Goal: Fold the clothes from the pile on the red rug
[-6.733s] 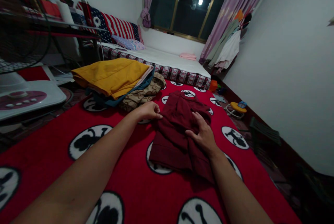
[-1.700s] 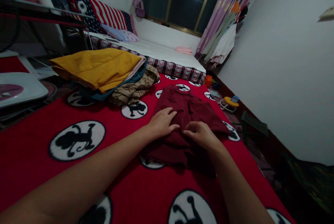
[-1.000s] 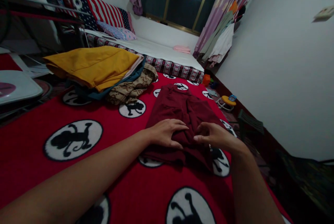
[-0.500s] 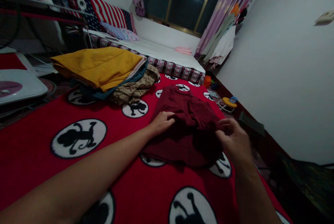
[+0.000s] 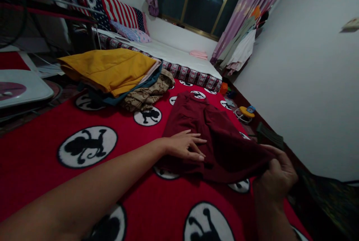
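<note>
A dark maroon garment (image 5: pixel 207 128) lies spread on a red blanket (image 5: pixel 134 181) printed with black-and-white monkey circles. My left hand (image 5: pixel 183 146) rests flat on the garment's near left part, fingers stretched out. My right hand (image 5: pixel 276 177) is closed on the garment's right edge and holds that part of the cloth lifted and drawn out to the right, off the blanket's side.
A stack of folded clothes with a yellow piece (image 5: pixel 108 69) on top sits at the left, a tan patterned cloth (image 5: pixel 147 93) beside it. Behind lies a mattress (image 5: pixel 179 59) under a dark window. A white fan base (image 5: pixel 19 89) stands far left. Toys (image 5: pixel 244 113) lie on the floor right.
My right hand has pulled the garment's right part outward to the right and nearer to me. My left hand went from gripping the cloth to lying flat on it.
</note>
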